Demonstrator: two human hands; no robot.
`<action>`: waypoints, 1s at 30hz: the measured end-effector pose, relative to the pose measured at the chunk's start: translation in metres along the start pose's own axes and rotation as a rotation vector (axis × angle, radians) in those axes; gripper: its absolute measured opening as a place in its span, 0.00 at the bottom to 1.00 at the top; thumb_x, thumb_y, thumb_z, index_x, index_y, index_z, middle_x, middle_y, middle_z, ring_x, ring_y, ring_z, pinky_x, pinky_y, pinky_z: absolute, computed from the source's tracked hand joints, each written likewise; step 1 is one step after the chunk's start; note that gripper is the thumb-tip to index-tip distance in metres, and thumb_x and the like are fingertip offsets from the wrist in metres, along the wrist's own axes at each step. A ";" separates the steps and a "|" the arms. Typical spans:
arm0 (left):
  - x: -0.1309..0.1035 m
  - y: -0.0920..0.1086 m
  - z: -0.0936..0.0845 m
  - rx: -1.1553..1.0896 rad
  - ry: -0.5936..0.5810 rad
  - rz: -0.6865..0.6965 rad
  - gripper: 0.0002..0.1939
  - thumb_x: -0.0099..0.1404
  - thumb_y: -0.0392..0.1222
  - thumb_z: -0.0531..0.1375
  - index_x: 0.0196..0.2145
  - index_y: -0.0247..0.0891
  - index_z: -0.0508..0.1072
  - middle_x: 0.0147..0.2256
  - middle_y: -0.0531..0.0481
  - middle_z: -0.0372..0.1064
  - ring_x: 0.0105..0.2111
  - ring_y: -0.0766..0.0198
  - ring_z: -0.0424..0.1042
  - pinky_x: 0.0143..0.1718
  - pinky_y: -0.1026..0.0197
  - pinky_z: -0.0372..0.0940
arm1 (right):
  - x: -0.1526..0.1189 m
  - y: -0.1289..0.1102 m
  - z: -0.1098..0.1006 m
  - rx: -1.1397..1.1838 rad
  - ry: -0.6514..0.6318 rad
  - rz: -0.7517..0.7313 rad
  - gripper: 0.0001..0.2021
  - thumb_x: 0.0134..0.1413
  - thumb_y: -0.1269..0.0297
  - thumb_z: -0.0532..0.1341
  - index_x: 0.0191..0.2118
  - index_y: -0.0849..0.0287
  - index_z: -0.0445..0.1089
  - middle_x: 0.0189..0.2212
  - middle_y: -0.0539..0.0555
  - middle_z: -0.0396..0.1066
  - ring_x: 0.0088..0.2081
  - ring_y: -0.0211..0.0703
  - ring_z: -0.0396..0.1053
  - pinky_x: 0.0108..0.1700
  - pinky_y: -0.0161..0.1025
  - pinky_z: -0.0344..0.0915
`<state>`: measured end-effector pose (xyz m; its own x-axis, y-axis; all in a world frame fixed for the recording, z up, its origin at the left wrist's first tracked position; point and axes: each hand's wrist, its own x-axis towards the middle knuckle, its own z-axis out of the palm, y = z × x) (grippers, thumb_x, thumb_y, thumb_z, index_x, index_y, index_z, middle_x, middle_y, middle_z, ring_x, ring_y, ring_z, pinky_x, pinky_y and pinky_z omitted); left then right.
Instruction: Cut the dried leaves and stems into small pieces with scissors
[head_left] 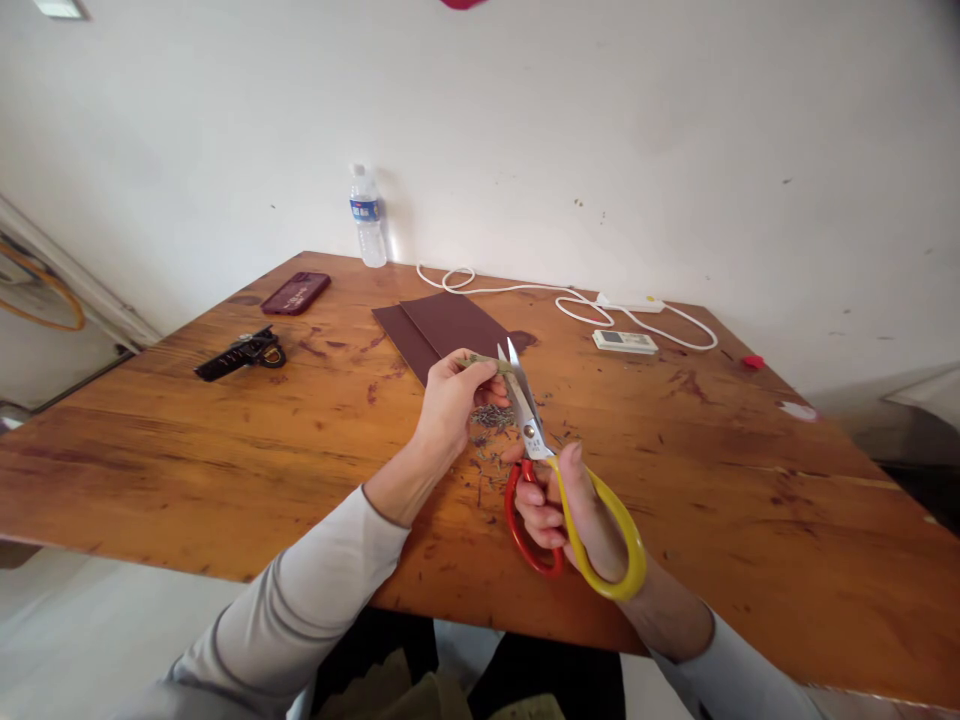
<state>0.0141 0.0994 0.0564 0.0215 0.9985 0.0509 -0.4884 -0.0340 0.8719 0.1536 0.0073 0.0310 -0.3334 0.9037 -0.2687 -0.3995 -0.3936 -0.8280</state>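
My right hand (551,510) is wrapped through the loops of a pair of scissors (529,425), one loop red and one yellow. The blades point up and away from me, slightly parted. Between the thumb and fingers of my left hand (454,400) is a small greenish strip (501,366), its end lying at the blades. The strip's kind is too small to make out. Below the hands, small dark clippings (493,418) lie scattered on the wooden table (315,470). Just behind my left hand lie dark maroon sheets (454,320), overlapping.
A water bottle (367,220) stands by the wall. To the left lie a maroon phone (296,293) and a black strap-like object (241,354). At the back right are a white cable with a power strip (630,302), a remote control (624,342) and a red scrap (752,362).
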 end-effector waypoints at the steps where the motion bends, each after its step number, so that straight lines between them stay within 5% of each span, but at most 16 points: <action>1: 0.000 0.000 0.000 -0.002 -0.002 0.000 0.07 0.52 0.35 0.63 0.23 0.36 0.66 0.20 0.52 0.69 0.19 0.68 0.68 0.23 0.64 0.68 | -0.001 0.000 0.000 -0.005 0.002 -0.006 0.33 0.41 0.29 0.62 0.36 0.57 0.66 0.21 0.42 0.54 0.18 0.28 0.40 0.16 0.25 0.41; 30: -0.001 0.002 0.001 -0.031 0.104 0.089 0.12 0.52 0.34 0.64 0.21 0.38 0.62 0.22 0.54 0.70 0.20 0.68 0.68 0.23 0.64 0.66 | 0.001 0.010 -0.004 -0.028 -0.073 -0.059 0.29 0.47 0.32 0.61 0.39 0.55 0.67 0.22 0.43 0.57 0.17 0.29 0.46 0.16 0.26 0.49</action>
<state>0.0141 0.0987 0.0585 -0.1125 0.9908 0.0755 -0.5114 -0.1229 0.8505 0.1526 0.0052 0.0203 -0.3721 0.9100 -0.1829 -0.3970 -0.3341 -0.8548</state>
